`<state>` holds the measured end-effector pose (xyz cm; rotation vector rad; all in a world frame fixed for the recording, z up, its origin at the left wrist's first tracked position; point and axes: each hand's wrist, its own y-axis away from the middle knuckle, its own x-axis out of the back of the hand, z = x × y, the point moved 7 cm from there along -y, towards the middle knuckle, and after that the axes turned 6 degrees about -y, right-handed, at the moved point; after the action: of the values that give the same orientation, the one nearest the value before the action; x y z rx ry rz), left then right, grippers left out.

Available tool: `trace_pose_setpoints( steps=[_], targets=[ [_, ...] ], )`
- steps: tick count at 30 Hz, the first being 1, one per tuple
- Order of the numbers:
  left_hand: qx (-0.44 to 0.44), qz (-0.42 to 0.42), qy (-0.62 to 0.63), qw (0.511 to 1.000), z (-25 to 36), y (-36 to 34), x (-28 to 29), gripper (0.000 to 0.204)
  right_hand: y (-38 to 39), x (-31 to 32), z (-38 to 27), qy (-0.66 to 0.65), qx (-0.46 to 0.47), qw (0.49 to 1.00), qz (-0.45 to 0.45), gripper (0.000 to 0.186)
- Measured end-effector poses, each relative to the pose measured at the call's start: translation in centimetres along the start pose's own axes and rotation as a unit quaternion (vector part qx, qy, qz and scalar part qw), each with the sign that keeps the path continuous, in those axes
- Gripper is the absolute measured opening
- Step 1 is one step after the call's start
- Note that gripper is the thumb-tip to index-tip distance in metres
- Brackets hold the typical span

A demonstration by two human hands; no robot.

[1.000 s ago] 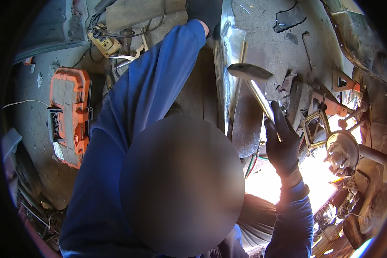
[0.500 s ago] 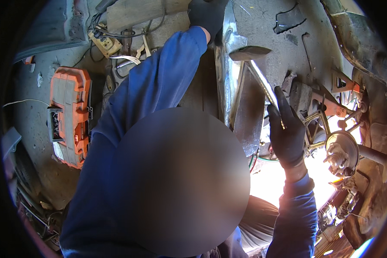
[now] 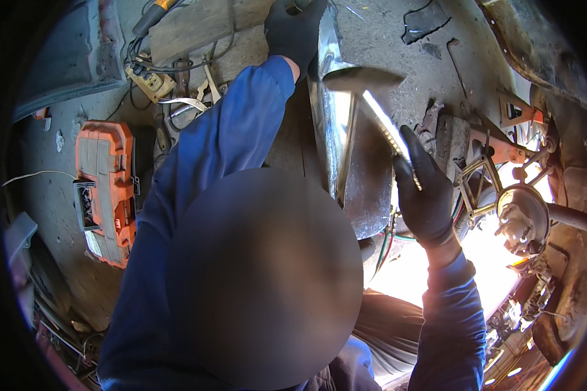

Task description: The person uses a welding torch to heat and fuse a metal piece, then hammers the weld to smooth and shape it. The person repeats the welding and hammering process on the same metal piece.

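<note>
A dark-gloved right hand, my right hand (image 3: 426, 195), is wrapped around the shiny shaft of a hammer (image 3: 364, 79). The blurred hammer head, long and tapered, hovers over or against a bent sheet-metal piece (image 3: 332, 140); contact cannot be made out. At the far end of that piece my left hand (image 3: 295, 31), also in a dark glove, is closed on its left edge, with the fingertips partly hidden. The metal runs lengthwise toward me, bright along its folded ridge. A blurred round patch covers its near surroundings.
An orange and grey tool case (image 3: 105, 192) lies on the left. Locking pliers (image 3: 184, 103), a power strip (image 3: 151, 83) and cables are behind my left arm. To the right are a scissor jack (image 3: 479, 186) and a wheel hub (image 3: 523, 218), beside glaring light.
The hammer has swung leftward, its head now blurred and farther across the sheet metal. My left hand keeps its hold at the far end. The whole view has shifted slightly.
</note>
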<state>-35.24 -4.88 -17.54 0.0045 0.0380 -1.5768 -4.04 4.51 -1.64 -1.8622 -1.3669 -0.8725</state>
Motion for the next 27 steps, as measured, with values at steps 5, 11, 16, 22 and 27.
trace_pose_setpoints(
  steps=[5,11,16,22,27],
  targets=[
    [-0.016,-0.038,-0.057,0.998,-0.2,0.1,0.1,0.03,0.1,-1.1,1.1,0.016,-0.07,0.997,-0.028,0.054],
    [-0.026,-0.03,0.045,0.998,-0.6,0.2,-0.1,0.026,1.4,-0.9,1.0,-0.027,-0.122,0.992,-0.031,0.051],
    [-0.037,-0.021,0.026,0.999,-0.2,0.4,0.2,0.025,2.1,0.0,-0.5,-0.042,0.001,0.997,0.063,0.054],
    [-0.035,-0.032,-0.018,0.999,-0.4,0.3,0.2,0.024,2.0,-0.7,0.9,-0.034,-0.088,0.996,-0.007,0.051],
    [-0.042,-0.001,0.03,0.999,-0.5,0.1,0.0,0.027,0.6,-1.0,0.4,-0.046,-0.043,0.997,-0.035,0.049]
  ],
)
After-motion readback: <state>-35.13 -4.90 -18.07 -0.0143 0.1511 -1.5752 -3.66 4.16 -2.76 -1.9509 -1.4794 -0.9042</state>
